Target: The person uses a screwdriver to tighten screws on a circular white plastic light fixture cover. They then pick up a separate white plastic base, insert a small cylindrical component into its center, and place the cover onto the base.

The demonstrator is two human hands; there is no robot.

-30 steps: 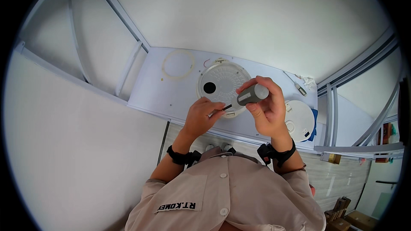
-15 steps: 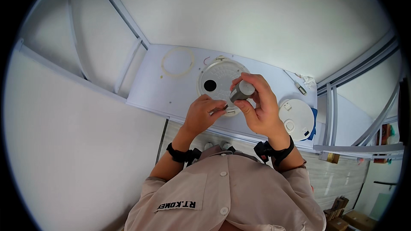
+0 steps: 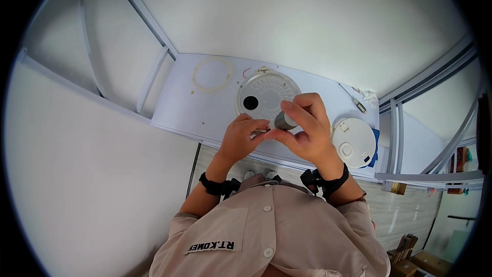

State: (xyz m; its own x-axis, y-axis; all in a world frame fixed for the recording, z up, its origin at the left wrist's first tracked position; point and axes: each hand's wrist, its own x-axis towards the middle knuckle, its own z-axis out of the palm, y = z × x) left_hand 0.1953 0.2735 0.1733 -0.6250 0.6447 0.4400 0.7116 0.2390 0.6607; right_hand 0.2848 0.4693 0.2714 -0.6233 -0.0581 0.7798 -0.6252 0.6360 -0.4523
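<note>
- A workshop or assembly room, with work done at a white surface [image 3: 215,107] fenced by pale metal frame rails [image 3: 148,79].
- Round white device housings [image 3: 266,95] and a matching round cover [image 3: 353,142] lie on it, parts rather than household goods.
- A small hand tool [image 3: 356,103] lies near the rails.
- Cardboard boxes [image 3: 410,264] stand on a tiled floor [image 3: 405,215] at lower right.

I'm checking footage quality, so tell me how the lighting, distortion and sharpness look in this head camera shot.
Head view: even, soft light with only faint shadows; strong fisheye bends the table edges and leaves black corners; the right hand and grey cylinder look sharp; no strong glare.
</note>
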